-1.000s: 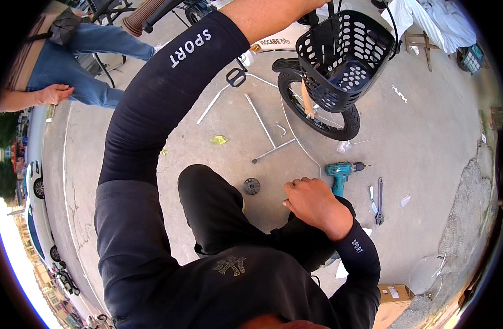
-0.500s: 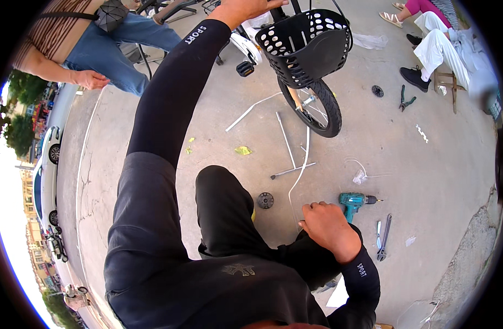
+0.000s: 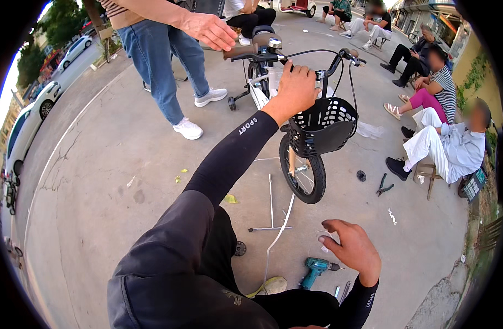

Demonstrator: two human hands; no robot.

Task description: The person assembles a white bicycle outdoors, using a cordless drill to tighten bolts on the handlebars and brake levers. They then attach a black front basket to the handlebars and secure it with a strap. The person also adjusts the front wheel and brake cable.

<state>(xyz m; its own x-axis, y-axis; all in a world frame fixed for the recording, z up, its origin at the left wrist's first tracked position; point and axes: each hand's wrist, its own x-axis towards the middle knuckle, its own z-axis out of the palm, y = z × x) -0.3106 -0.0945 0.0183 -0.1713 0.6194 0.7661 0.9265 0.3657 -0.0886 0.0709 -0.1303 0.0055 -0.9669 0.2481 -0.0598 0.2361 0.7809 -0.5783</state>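
A small white bicycle stands upright in front of me, with a black perforated basket over its front wheel. My left hand, arm stretched forward, is closed over the middle of the handlebar, just behind the basket. Its palm side is hidden. My right hand hangs empty above the ground, thumb and fingers apart, close to a teal power drill. Another person's hand hovers at the brown handlebar grip on the left.
A T-shaped metal tool and a white strip lie before me. Pliers and a black disc rest farther right. The person in jeans stands left of the bicycle; several people sit along the right side.
My view has tilted up, showing more of the bicycle and the people. My right hand has risen from my knee and spread its fingers. The other person's hand is now by the grip.
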